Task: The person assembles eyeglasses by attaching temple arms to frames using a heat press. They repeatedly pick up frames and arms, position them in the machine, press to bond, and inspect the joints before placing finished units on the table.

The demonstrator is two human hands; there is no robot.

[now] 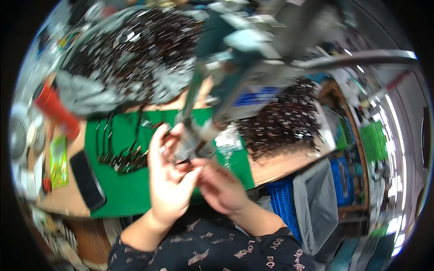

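Meeting at the press-like machine (251,86), the left hand (169,183) and right hand (222,189) could get pinched if it closes; blur hides whether their fingers clamp anything.

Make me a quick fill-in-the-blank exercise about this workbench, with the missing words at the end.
1. The mat below the left hand and right hand is coloured ____.
2. The cylindrical container beside the mat is coloured ____.
3. The black phone lies to the ____ of both hands.
4. The plastic crate nearest the right forearm is coloured ____.

Missing words: green; red; left; blue.
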